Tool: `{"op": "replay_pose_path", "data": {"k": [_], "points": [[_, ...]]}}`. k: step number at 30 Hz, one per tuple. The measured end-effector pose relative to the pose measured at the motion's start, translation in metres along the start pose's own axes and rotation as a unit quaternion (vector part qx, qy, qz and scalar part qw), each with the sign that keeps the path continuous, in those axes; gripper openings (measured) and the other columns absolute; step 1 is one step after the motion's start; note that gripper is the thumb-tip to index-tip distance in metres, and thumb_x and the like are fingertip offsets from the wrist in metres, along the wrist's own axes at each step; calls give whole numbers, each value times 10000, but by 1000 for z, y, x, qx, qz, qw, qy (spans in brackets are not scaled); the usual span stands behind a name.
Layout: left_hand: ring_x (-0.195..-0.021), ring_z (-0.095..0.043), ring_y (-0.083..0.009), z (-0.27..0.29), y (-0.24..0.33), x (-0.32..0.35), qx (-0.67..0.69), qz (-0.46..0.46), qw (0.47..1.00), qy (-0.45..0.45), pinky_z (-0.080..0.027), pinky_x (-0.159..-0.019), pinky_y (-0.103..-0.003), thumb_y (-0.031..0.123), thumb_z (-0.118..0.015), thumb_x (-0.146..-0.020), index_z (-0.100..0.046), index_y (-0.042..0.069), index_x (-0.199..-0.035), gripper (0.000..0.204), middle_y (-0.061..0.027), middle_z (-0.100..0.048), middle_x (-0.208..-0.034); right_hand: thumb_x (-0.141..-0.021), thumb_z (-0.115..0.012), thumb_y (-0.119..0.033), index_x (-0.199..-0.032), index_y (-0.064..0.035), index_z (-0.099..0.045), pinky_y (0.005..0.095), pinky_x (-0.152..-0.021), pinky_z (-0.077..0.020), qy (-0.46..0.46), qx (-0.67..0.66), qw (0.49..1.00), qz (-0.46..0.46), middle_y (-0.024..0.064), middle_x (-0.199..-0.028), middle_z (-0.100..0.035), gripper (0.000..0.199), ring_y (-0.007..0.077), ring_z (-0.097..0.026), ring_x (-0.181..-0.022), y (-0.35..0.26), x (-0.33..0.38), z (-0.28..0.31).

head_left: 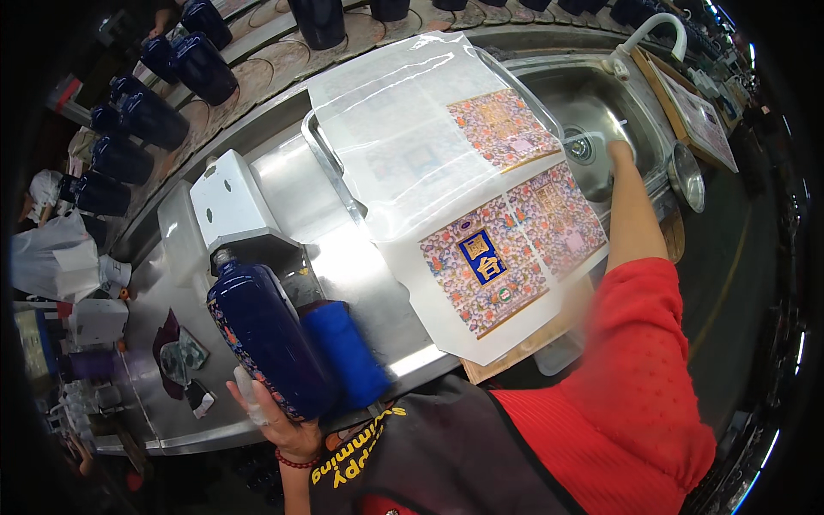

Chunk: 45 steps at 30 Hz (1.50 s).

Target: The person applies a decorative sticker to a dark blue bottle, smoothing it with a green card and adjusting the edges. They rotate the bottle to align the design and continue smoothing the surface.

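Observation:
A dark blue glass bottle (266, 335) with a flowered decal along its left side leans over the steel worktop, its neck by a white box-shaped stand (233, 197). My left hand (287, 427) grips the bottle near its base, and pale coverings show on some fingers. Over the sink (631, 112), my right hand (620, 154) reaches out at the end of a stretched arm. Its fingers are small and blurred, with a whitish, see-through streak beside them. Between my arms lie flowered decal sheets (489, 266) on white backing, with a clear film sheet (386, 112) behind.
A folded blue cloth (348, 352) rests against the bottle. Beyond the worktop, several dark blue bottles (154, 120) stand on a line of round plates. A white tap (657, 30) rises behind the sink, and a metal bowl (687, 178) sits at its right edge.

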<state>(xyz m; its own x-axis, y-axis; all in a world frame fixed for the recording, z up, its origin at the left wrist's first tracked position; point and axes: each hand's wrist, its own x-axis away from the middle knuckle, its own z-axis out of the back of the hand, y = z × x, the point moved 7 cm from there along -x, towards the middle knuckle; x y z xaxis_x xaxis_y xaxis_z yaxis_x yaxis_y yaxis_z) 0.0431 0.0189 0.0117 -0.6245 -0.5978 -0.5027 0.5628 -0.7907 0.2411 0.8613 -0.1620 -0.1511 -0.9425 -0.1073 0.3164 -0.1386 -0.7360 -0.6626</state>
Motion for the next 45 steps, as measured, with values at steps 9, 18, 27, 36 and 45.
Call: {"op": "replay_pose_path", "data": {"k": [9,18,27,36,45], "points": [[-1459,-317,-526,-3,-10,10,37,47,998,-19,-213,-1209,-635,504,-490,-1039,-287,-86,-1550,807,-341,-322,-1574,-961,-598,-70,-1282,-144,-697,394,-875,-560,-278,95,877,381,58,-1255,-653,344,201,-624,-1095,-182,180,-53],[-1464,-309,-523,-1,-5,8,34,45,998,-9,-227,-1210,-611,463,-492,-1052,-278,-67,-1562,766,-335,-310,-1584,-882,-503,89,-1328,-306,-690,569,-1032,-430,-48,484,715,503,60,-1571,-422,625,271,-385,-1448,-198,235,-120],[-1453,-321,-533,-2,-6,10,22,43,999,-10,-246,-1196,-613,433,-497,-1057,-271,-58,-1567,743,-337,-307,-1585,-897,-566,-10,-1287,-275,-701,577,-1012,-440,16,464,699,544,61,-1546,-441,490,266,-386,-1433,-240,216,-154],[-1433,-317,-575,-2,-5,9,26,31,999,-14,-262,-1175,-639,422,-534,-1043,-258,-2,-1586,743,-344,-304,-1582,-831,-721,-570,-1174,-123,-747,489,-1018,-491,13,423,811,405,132,-1380,-592,564,349,-534,-1281,-266,128,-150],[-1432,-335,-557,-2,-4,7,51,15,999,-7,-233,-1171,-689,375,-577,-1023,-286,-11,-1564,725,-323,-344,-1567,-887,-688,-416,-1127,-160,-756,520,-952,-521,58,433,777,453,107,-1356,-586,358,330,-544,-1277,-280,149,-145]]}}
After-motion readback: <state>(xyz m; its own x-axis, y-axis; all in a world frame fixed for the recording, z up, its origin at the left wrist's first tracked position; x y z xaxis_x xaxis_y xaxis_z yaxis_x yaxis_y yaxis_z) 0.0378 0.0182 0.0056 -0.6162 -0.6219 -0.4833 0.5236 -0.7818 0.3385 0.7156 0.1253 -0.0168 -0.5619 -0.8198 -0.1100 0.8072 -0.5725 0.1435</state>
